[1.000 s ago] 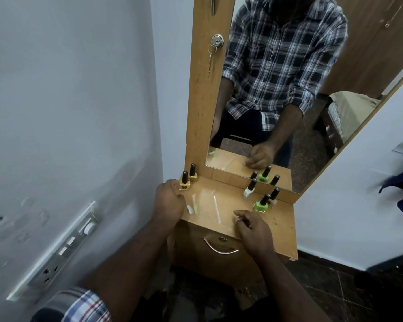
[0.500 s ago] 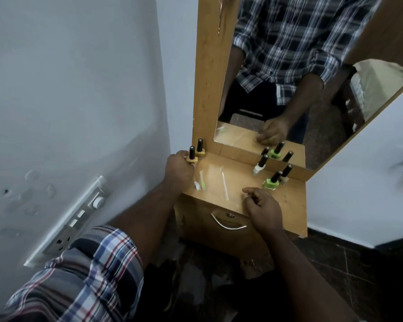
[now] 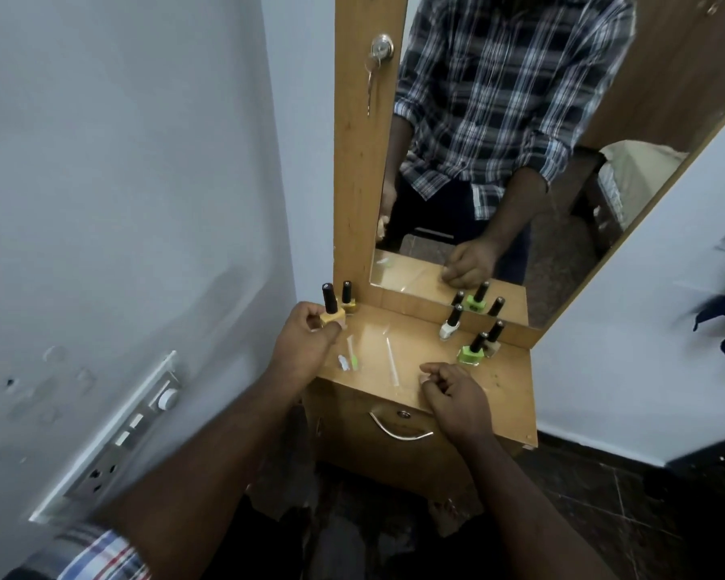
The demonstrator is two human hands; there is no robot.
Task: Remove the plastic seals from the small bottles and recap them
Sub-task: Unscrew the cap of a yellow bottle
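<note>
My left hand [image 3: 306, 341] grips a small yellow bottle [image 3: 332, 315] with a black cap at the shelf's far left corner. A second yellow bottle [image 3: 348, 304] stands just behind it. On the right of the shelf stand a white bottle [image 3: 451, 326], a green bottle [image 3: 471, 353] and a pale bottle [image 3: 494, 339], all with black caps. My right hand [image 3: 453, 395] rests near the shelf's front edge with fingers curled; whether it pinches a bit of plastic I cannot tell. Clear plastic strips [image 3: 391, 361] and small scraps [image 3: 348, 360] lie mid-shelf.
The wooden shelf [image 3: 507, 395] tops a drawer with a curved metal handle [image 3: 398, 431]. A tall mirror [image 3: 520, 161] rises behind it, with a lock and keys [image 3: 379, 50] in its frame. A wall with a switch panel [image 3: 114, 437] runs close on the left.
My left hand has lifted the front yellow bottle slightly away from the wall, so more of it shows. My right hand has stayed near the front edge. The camera has tilted.
</note>
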